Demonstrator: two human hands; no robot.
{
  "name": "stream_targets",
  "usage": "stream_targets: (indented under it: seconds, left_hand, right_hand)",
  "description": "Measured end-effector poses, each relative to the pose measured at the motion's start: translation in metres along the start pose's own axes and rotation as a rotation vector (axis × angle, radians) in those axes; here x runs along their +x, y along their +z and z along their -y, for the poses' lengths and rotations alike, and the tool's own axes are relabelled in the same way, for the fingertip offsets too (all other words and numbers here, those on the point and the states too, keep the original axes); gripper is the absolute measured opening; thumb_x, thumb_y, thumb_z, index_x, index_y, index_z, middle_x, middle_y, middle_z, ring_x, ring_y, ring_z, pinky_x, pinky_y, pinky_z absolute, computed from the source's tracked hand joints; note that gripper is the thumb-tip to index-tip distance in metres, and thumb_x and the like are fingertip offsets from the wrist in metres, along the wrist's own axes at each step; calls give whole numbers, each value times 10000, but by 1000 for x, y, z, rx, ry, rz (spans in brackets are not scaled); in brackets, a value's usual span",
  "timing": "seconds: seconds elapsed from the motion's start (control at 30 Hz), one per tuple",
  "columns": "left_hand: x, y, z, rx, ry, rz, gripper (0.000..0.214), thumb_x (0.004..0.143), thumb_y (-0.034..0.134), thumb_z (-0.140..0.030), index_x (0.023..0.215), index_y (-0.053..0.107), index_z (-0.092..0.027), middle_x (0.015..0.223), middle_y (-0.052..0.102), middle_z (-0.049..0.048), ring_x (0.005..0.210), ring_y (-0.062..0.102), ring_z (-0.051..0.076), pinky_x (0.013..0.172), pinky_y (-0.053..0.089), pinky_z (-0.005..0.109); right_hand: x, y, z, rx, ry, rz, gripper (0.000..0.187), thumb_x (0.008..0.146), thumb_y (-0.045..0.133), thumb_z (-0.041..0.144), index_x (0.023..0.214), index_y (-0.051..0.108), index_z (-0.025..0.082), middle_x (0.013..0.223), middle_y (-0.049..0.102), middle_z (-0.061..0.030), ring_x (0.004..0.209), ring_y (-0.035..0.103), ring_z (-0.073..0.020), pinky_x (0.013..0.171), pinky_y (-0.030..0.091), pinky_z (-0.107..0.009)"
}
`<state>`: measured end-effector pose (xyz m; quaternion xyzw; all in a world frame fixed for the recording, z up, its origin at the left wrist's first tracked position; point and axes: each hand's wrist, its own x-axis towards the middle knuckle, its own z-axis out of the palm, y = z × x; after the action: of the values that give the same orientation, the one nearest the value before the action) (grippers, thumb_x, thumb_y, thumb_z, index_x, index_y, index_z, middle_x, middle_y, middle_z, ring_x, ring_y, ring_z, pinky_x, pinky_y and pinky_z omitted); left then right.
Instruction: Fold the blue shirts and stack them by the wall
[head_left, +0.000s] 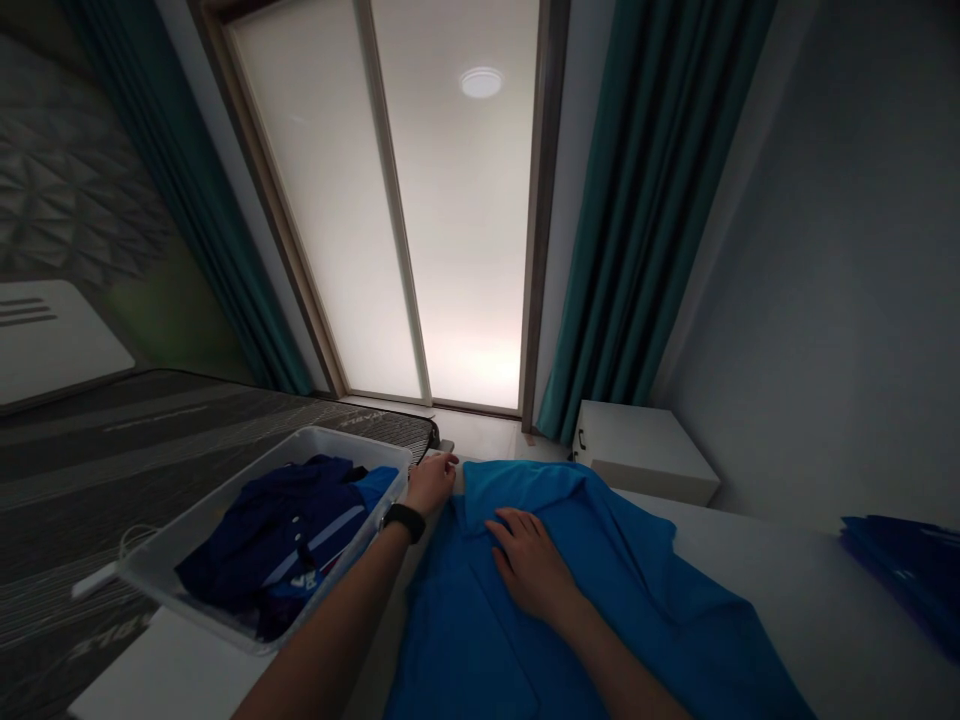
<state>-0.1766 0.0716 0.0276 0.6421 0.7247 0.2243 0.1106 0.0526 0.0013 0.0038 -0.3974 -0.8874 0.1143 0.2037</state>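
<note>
A bright blue garment point(615, 610) is spread on the white table in front of me, its far edge folded over and creased. My right hand point(531, 565) lies flat on its upper part, fingers stretched out over the fold. Just left of the garment's far left corner is my left hand point(435, 482), with a dark watch point(405, 520) on the wrist. Its fingers are loosely bent, and no cloth shows between them. My left forearm passes beside a clear plastic bin point(187, 520) heaped with dark blue clothes point(285, 525).
A dark bed or mattress point(67, 480) extends along the left. Blue folded items point(907, 570) lie on the white table point(795, 580) at the far right. Beyond it are a low white cabinet point(645, 450), teal curtains point(645, 220) and frosted sliding doors point(465, 220).
</note>
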Motion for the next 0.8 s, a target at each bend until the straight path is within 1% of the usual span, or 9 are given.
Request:
stream_targets:
  seconds: [0.03, 0.1, 0.17, 0.3, 0.37, 0.47, 0.63, 0.8]
  left_hand:
    - [10, 3, 3, -27, -5, 33, 300, 871, 474, -178, 1071, 698, -168, 1034, 709, 102, 1011, 637, 241, 864, 454, 330]
    - [26, 7, 8, -87, -1, 91, 297, 881, 455, -185, 1038, 706, -168, 1040, 718, 93, 996, 647, 222, 845, 464, 297]
    - [37, 8, 13, -142, 10, 151, 283, 883, 455, -209, 994, 713, -177, 1029, 724, 77, 985, 653, 211, 821, 471, 269]
    - [45, 6, 17, -226, 34, 268, 233, 853, 518, -309, 911, 702, -179, 877, 718, 41, 863, 664, 201, 736, 486, 250]
    - [46, 4, 17, -252, 42, 308, 207, 820, 559, -330, 876, 682, -173, 821, 696, 22, 807, 651, 188, 701, 484, 246]
    - [47, 5, 17, -271, 47, 315, 178, 803, 574, -337, 835, 642, -175, 792, 664, 7, 770, 627, 170, 679, 472, 241]
    - [47, 8, 11, -299, 49, 247, 187, 848, 514, -360, 807, 569, -186, 775, 631, 4, 770, 605, 164, 685, 462, 247]
    - [43, 9, -1, -371, 90, 262, 197, 835, 555, -379, 779, 544, -191, 708, 623, -11, 711, 625, 156, 654, 478, 245]
  right_hand:
    - [0, 1, 0, -1, 0, -7, 378, 980, 408, 244, 1327, 557, 234, 1387, 540, -88, 1317, 447, -261, 1121, 330, -501]
    - [-1, 1, 0, 0, -2, -24, 372, 979, 410, 243, 1320, 558, 242, 1380, 544, -89, 1312, 452, -261, 1114, 337, -505]
    - [-1, 1, 0, 5, -6, -36, 368, 975, 415, 239, 1313, 560, 245, 1374, 548, -88, 1306, 456, -259, 1111, 340, -500]
    - [0, 0, 2, 17, 0, -35, 362, 966, 429, 229, 1300, 571, 235, 1364, 555, -86, 1300, 460, -255, 1117, 333, -489]
    - [1, -1, 2, 20, 6, -33, 362, 969, 423, 231, 1298, 572, 235, 1365, 554, -86, 1301, 460, -255, 1117, 330, -493]
    - [1, -1, 3, 18, 9, -29, 361, 973, 414, 231, 1297, 573, 228, 1364, 555, -89, 1299, 461, -257, 1113, 332, -496]
    - [0, -1, 3, 8, 0, -34, 364, 967, 423, 223, 1298, 574, 224, 1363, 559, -95, 1295, 463, -256, 1113, 335, -485]
    - [0, 0, 1, 7, -11, -43, 364, 961, 430, 218, 1295, 574, 230, 1354, 562, -89, 1291, 465, -256, 1113, 335, -485]
